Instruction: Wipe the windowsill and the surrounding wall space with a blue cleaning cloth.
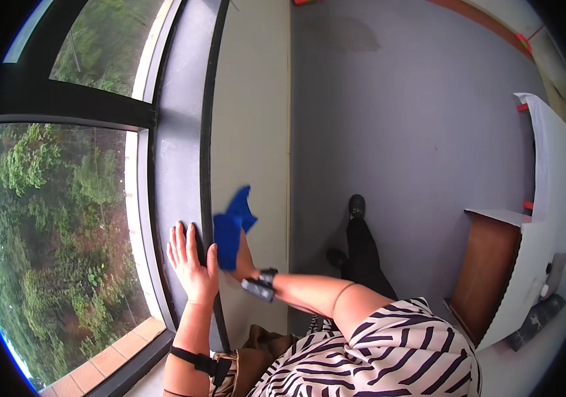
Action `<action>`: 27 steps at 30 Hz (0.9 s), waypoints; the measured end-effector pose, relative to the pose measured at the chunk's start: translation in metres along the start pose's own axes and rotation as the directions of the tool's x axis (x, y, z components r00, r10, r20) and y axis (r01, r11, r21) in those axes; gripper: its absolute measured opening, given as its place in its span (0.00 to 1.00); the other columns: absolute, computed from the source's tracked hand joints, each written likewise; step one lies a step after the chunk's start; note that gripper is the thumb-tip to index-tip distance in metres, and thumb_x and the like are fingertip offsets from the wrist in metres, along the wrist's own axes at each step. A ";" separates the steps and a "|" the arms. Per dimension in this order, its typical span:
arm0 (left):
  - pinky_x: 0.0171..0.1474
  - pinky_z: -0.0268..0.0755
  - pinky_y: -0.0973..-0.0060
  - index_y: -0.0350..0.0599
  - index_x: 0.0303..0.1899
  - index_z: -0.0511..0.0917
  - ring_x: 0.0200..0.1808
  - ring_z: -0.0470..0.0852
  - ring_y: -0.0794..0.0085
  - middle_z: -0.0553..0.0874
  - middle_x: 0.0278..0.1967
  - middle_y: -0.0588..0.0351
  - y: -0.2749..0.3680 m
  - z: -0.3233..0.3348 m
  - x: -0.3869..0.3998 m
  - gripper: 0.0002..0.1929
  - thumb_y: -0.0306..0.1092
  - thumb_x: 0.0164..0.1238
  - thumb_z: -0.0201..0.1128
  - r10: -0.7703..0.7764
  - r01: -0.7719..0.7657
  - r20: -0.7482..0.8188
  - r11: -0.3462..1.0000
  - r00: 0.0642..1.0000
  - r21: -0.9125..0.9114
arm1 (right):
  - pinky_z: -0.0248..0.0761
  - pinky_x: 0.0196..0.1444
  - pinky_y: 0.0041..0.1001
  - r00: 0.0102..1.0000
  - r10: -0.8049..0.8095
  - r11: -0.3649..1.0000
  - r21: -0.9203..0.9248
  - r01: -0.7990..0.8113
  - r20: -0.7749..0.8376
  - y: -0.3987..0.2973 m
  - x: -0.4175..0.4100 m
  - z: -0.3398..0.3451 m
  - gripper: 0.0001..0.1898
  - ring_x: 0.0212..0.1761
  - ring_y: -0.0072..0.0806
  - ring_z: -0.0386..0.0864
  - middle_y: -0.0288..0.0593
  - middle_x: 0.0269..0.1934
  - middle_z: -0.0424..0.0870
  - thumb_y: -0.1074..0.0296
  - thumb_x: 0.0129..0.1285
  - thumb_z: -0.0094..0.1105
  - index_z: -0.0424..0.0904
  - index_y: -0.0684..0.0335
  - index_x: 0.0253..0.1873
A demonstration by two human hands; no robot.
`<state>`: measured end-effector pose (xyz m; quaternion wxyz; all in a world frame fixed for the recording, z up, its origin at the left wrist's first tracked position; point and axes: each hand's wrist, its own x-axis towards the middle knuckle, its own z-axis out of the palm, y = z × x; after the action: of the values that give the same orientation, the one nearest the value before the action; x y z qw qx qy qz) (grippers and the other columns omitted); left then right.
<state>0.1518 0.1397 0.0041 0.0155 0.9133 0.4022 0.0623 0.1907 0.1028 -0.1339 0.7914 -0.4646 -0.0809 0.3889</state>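
My left hand (194, 273) lies flat on the grey windowsill (178, 168), fingers spread and thumb by the sill's dark front edge (206, 149). Just to its right, my right hand (246, 258) holds a blue cloth (228, 240) next to that edge. Most of the right hand's fingers are hidden behind the cloth. One loose corner of the fabric sticks up, slightly blurred, in front of the pale wall (255, 124) below the sill. Whether the cloth touches the edge or the wall, I cannot tell.
Left of the sill is a dark-framed window (64, 106) with trees outside. A brown bag (258, 342) sits close to my body. Grey floor (402, 124) stretches to the right, towards a brown wooden cabinet (486, 268) and a white-covered table (548, 149).
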 end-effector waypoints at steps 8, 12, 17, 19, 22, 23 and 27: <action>0.81 0.47 0.43 0.46 0.76 0.71 0.82 0.60 0.45 0.67 0.79 0.40 0.005 -0.003 0.026 0.38 0.45 0.65 0.73 -0.020 0.020 0.000 0.999 1.000 -0.033 | 0.51 0.84 0.34 0.963 0.268 0.885 0.385 -0.262 0.039 0.032 0.026 0.005 0.34 0.80 0.33 0.64 0.41 0.81 0.64 0.43 0.87 0.29 0.55 0.63 0.83; 0.81 0.46 0.42 0.45 0.75 0.71 0.82 0.60 0.44 0.67 0.79 0.40 0.000 -0.007 0.029 0.38 0.48 0.64 0.73 -0.024 0.024 0.004 0.999 1.000 -0.025 | 0.55 0.81 0.33 0.967 0.248 0.839 0.487 -0.242 0.052 0.020 0.140 0.007 0.32 0.74 0.32 0.68 0.37 0.74 0.71 0.42 0.85 0.36 0.63 0.61 0.78; 0.81 0.46 0.42 0.50 0.75 0.71 0.82 0.60 0.46 0.67 0.79 0.42 -0.006 -0.013 0.042 0.39 0.51 0.64 0.72 -0.025 0.027 0.021 0.995 0.999 -0.095 | 0.71 0.67 0.33 0.984 -0.099 0.954 -0.268 0.137 0.149 -0.010 0.180 0.003 0.19 0.58 0.31 0.79 0.40 0.58 0.83 0.57 0.79 0.59 0.76 0.62 0.65; 0.81 0.47 0.42 0.52 0.75 0.72 0.82 0.60 0.46 0.67 0.79 0.43 -0.007 -0.014 0.051 0.39 0.52 0.64 0.71 -0.012 0.017 0.033 0.990 0.999 -0.137 | 0.72 0.67 0.33 0.988 -0.041 0.984 -0.165 0.065 0.146 -0.013 0.150 0.001 0.20 0.62 0.31 0.78 0.44 0.61 0.81 0.66 0.77 0.62 0.74 0.67 0.67; 0.81 0.47 0.43 0.52 0.76 0.71 0.82 0.60 0.47 0.66 0.79 0.43 -0.008 -0.015 0.063 0.39 0.55 0.65 0.70 0.000 0.005 0.040 0.992 0.999 -0.129 | 0.71 0.68 0.34 0.972 0.219 0.957 0.176 -0.231 0.082 -0.008 0.072 -0.010 0.22 0.64 0.33 0.77 0.45 0.64 0.79 0.64 0.78 0.60 0.71 0.67 0.70; 0.81 0.47 0.43 0.52 0.76 0.71 0.82 0.60 0.47 0.66 0.79 0.43 -0.009 -0.015 0.066 0.39 0.55 0.65 0.70 0.013 -0.007 0.051 0.991 0.999 -0.130 | 0.71 0.68 0.34 0.936 0.341 0.885 0.306 -0.351 0.088 -0.007 0.045 -0.014 0.23 0.64 0.34 0.77 0.45 0.65 0.78 0.64 0.79 0.60 0.70 0.67 0.71; 0.82 0.45 0.41 0.54 0.77 0.70 0.82 0.59 0.47 0.65 0.80 0.44 -0.012 -0.017 0.075 0.41 0.58 0.64 0.68 0.037 -0.028 0.067 0.991 0.997 -0.134 | 0.71 0.70 0.35 0.926 0.367 0.873 0.313 -0.375 0.084 0.007 0.000 -0.010 0.24 0.67 0.33 0.76 0.46 0.68 0.76 0.64 0.79 0.59 0.69 0.67 0.73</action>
<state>0.1913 0.2026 0.0274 0.0892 0.9183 0.3814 0.0575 0.1923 0.0978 -0.1450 0.7664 -0.3312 0.0656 0.5465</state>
